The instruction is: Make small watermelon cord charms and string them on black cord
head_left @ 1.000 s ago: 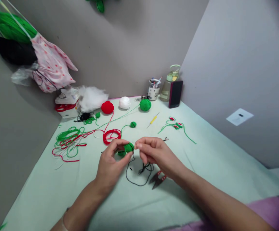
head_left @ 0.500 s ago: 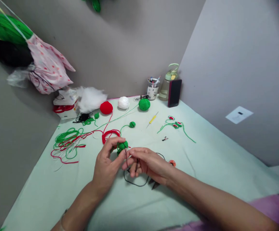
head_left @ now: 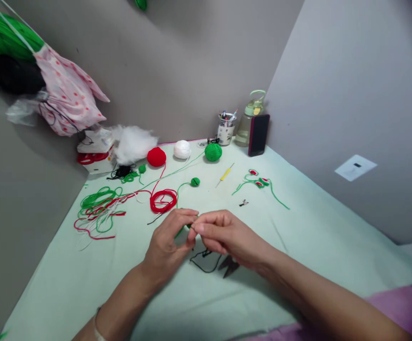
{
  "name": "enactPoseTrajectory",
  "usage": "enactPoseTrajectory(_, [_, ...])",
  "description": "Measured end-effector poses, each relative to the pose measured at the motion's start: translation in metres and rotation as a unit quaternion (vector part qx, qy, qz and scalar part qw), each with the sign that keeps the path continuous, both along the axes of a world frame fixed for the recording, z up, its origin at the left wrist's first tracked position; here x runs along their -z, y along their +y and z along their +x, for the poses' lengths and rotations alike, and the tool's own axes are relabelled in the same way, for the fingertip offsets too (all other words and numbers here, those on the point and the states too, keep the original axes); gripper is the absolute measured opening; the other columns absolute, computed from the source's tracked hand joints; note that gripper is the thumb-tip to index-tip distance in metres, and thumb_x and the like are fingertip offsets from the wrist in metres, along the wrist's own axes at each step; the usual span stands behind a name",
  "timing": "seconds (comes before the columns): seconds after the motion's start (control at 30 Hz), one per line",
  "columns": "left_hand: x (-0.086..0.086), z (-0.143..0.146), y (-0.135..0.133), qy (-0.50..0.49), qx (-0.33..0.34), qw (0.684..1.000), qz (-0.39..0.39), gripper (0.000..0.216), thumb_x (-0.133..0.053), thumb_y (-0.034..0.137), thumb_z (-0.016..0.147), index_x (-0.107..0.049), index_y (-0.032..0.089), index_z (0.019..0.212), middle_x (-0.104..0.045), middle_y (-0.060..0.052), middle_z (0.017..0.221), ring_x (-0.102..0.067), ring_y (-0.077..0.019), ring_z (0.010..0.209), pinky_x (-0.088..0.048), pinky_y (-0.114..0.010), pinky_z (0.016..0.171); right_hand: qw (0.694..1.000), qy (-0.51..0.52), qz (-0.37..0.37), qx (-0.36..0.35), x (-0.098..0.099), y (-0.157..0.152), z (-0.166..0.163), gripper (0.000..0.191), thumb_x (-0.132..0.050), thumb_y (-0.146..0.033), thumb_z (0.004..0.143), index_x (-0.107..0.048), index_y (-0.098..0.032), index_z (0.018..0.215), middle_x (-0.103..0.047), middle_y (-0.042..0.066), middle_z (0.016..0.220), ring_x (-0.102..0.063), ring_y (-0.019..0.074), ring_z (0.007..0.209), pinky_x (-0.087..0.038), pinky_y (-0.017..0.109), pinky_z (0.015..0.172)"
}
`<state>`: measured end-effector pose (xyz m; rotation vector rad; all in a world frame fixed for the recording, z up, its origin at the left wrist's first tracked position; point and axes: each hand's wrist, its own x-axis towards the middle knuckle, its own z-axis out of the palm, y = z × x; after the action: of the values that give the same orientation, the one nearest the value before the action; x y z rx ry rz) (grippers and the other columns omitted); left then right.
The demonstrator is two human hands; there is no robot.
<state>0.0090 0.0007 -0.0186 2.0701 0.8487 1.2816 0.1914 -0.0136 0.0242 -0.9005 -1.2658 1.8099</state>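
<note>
My left hand is closed around a small green crocheted ball, which is mostly hidden by the fingers. Fingertips of my right hand pinch together right at the ball, touching my left fingers; whatever they grip is too small to make out. A loop of black yarn hangs below the hands, and a black strand lies to their left. Dark scissor blades show under my right wrist. Just beyond the hands lies another small green ball with a green yarn tail.
Behind are a red yarn coil, tangled yarns, and red, white and green yarn balls. A yellow-handled hook and green-red crocheted pieces lie to the right. A phone leans against a bottle.
My right hand has risen and closed into a pinch at the ball. The black yarn loop has dropped lower and grown smaller. The ball is now more covered by fingers.
</note>
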Motion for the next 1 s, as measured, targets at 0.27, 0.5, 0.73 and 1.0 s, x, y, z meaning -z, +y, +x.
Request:
enactPoseTrajectory(0.27, [-0.01, -0.003, 0.005, -0.203, -0.007, 0.942, -0.267, 0.025, -0.072, 0.018, 0.082, -0.063, 0.025, 0.104, -0.067, -0.003, 0.108, -0.067, -0.0159, 0.098, -0.053, -0.028, 0.088, 0.935, -0.238, 0.226, -0.131, -0.031, -0.009, 0.031, 0.031, -0.044, -0.021, 0.098, -0.071, -0.02, 0.113, -0.067, 0.007, 0.108, -0.061, 0.0089, 0.069, -0.048, 0.021, 0.063])
enactPoseTrajectory(0.5, [-0.014, -0.003, 0.003, -0.197, -0.011, 0.93, -0.309, 0.026, -0.075, 0.017, 0.08, -0.065, 0.025, 0.102, -0.066, 0.0, 0.099, -0.064, -0.0118, 0.09, -0.051, -0.023, 0.082, 0.917, -0.311, 0.219, 0.119, -0.018, 0.001, 0.037, 0.015, -0.047, -0.028, 0.099, -0.06, -0.02, 0.102, -0.061, -0.005, 0.061, -0.047, 0.0074, 0.043, -0.04, 0.02, 0.048])
enactPoseTrajectory(0.73, [-0.011, -0.003, 0.004, -0.168, -0.01, 0.948, -0.272, 0.026, -0.077, 0.018, 0.078, -0.066, 0.025, 0.1, -0.067, -0.001, 0.109, -0.062, -0.0151, 0.102, -0.048, -0.026, 0.092, 0.828, -0.335, 0.417, 0.17, -0.008, -0.005, 0.019, 0.012, -0.068, -0.022, 0.09, -0.072, -0.018, 0.079, -0.057, 0.0, 0.071, -0.054, 0.0108, 0.065, -0.04, 0.022, 0.06])
enactPoseTrajectory(1.0, [-0.011, -0.004, 0.003, -0.15, 0.008, 0.957, -0.25, 0.026, -0.075, 0.014, 0.079, -0.066, 0.027, 0.099, -0.067, -0.001, 0.11, -0.061, -0.0166, 0.111, -0.045, -0.028, 0.099, 0.794, -0.352, 0.473, 0.147, -0.001, -0.007, 0.014, 0.015, -0.061, -0.017, 0.094, -0.068, -0.016, 0.081, -0.061, 0.0, 0.067, -0.052, 0.0093, 0.059, -0.039, 0.02, 0.06])
